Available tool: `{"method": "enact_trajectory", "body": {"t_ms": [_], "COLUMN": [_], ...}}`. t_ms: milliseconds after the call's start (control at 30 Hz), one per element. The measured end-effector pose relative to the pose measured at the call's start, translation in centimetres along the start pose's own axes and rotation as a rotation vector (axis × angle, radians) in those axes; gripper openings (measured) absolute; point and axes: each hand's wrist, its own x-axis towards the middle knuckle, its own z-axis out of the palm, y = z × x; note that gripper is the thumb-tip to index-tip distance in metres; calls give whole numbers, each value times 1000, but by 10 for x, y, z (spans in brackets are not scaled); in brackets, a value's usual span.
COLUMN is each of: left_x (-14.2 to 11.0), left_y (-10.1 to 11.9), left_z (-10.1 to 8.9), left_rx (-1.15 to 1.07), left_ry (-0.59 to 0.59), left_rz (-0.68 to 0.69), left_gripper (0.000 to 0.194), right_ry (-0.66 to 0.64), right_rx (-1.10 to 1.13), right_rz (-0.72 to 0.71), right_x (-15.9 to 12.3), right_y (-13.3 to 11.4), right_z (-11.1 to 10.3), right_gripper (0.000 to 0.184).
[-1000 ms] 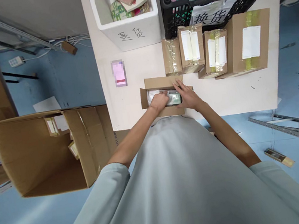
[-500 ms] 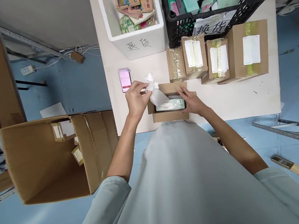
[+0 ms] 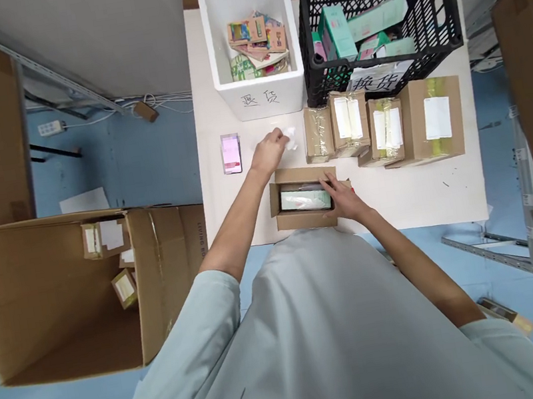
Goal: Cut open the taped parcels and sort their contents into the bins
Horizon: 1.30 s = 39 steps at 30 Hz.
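A small opened cardboard box stands near the front edge of the table, its flaps folded outward. Inside lies a pale green and white carton, partly under clear wrapping. My right hand grips the box's right end, fingers spread over the flap and rim. Beyond the box, just above the tabletop or touching it, my left hand pinches a crumpled piece of white packing material; whether it is paper or thin plastic I cannot tell.
A phone lies on the left. Behind are a white foam bin of small packs and a black crate of green cartons. Several taped parcels line the right. A large carton with parcels inside stands left of the table.
My left hand has carried the white packing material up and away from the box to the tabletop behind it. My right hand has stayed at the box's right end. The camera view has shifted.
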Motion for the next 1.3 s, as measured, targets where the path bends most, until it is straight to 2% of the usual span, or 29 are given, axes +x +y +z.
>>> {"method": "enact_trajectory", "body": {"t_ms": [67,133,267,333,367,433,533,667,833,967,1067,1200,1300], "left_x": [-1,-6,-32,-55,-67,-88,-101,-92,-86,-86,-87,-95,-105], "left_y": [-4,-8,0,16,25,43,61,69,74,82,85,83,79], "left_z": [10,12,0,-2,0,12,41,73,87,88,81,58,37], "left_rx": [55,79,32,-31,-47,-25,110,254,316,345,351,320,247], "left_ry": [-114,-158,-54,-28,-72,-268,-497,-582,-602,-575,-552,-501,-405], "left_rz": [-35,-57,22,135,185,257,266,234,189,130,120,114,120], "left_gripper": [46,55,69,63,57,49,56,62,64,55,51,51,54], "right_ry": [4,7,20,28,31,38,52,57,69,82,100,167,208], "right_rx": [5,7,16,26,31,39,44,41,31,47,96,143,102], "right_rz": [1,0,-12,-19,-23,-36,-54,-55,-42,-43,-48,-10,-28], "right_x": [1,3,7,8,8,8,8,7,8,10,8,-4,-16], "right_y": [2,4,11,14,15,17,19,20,19,17,15,9,2], "right_z": [1,3,6,8,10,12,16,18,20,21,17,4,-9], "right_gripper": [142,142,142,141,140,141,144,145,146,146,141,113,93]}}
